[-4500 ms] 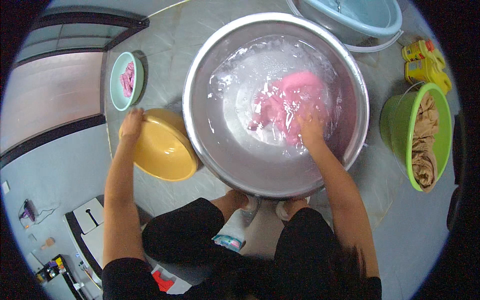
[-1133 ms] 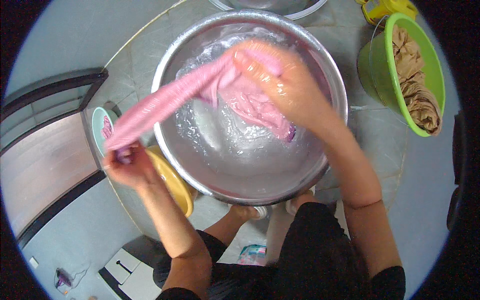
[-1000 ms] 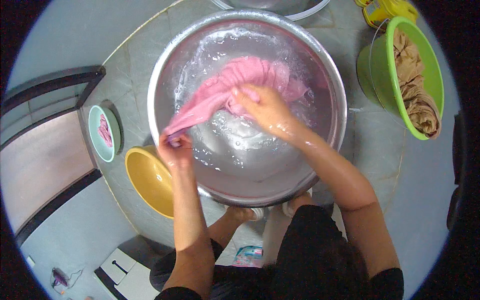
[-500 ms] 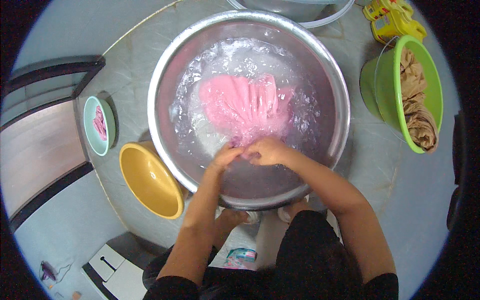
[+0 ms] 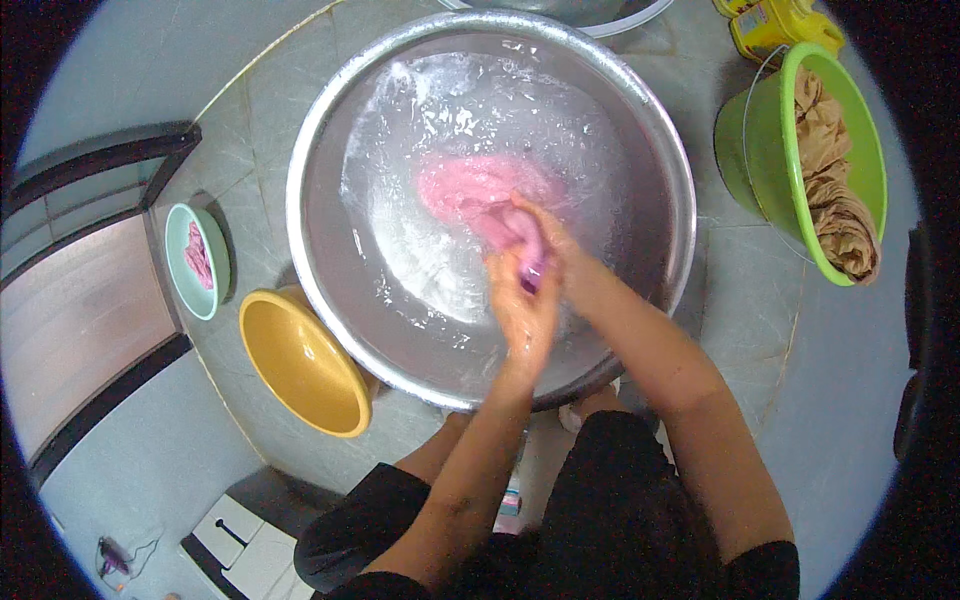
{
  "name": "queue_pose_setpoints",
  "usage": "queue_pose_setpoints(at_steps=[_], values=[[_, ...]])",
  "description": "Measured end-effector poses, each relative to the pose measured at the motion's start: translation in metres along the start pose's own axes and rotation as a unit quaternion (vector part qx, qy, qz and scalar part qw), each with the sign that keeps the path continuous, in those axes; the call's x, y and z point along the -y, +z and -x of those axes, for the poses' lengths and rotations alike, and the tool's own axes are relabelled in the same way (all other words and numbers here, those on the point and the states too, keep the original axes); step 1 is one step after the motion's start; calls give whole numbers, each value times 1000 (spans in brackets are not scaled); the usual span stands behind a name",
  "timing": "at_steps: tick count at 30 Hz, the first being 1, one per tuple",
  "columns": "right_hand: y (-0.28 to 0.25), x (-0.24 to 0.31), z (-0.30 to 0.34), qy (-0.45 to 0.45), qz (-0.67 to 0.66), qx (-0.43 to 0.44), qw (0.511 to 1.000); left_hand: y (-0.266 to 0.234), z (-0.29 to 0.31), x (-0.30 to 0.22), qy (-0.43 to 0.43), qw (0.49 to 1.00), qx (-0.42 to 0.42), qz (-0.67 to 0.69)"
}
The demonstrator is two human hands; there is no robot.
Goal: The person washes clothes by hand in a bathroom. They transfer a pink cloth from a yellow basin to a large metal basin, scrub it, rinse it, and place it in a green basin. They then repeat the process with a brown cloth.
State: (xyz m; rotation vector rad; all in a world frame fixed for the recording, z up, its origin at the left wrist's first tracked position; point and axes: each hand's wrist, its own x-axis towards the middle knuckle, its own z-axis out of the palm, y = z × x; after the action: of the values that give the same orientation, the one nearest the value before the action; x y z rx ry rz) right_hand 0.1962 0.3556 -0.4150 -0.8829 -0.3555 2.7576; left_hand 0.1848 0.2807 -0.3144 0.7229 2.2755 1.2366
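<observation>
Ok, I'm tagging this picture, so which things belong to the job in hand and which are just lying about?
In use:
pink cloth, held by the left hand and right hand
metal basin with water, beneath the hands

Untouched, seemingly just about:
yellow basin
pale green bowl with purplish cloth
green bucket with brown cloth
yellow jugs

Cloth in central basin — second basin just left, bucket right, jugs beyond bucket.
</observation>
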Motion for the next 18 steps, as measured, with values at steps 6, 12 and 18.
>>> queue_pose_setpoints(at_steps=[6,12,18], values=[[38,6,43,-323,732,-241,549,-8,-5,-23,272,953,68,-119],[39,-15,45,60,-4,-237,970,-35,-111,59,-47,997,27,-60],[-37,-15,11,98,62,-277,954,-17,-60,155,-89,956,-280,-9]])
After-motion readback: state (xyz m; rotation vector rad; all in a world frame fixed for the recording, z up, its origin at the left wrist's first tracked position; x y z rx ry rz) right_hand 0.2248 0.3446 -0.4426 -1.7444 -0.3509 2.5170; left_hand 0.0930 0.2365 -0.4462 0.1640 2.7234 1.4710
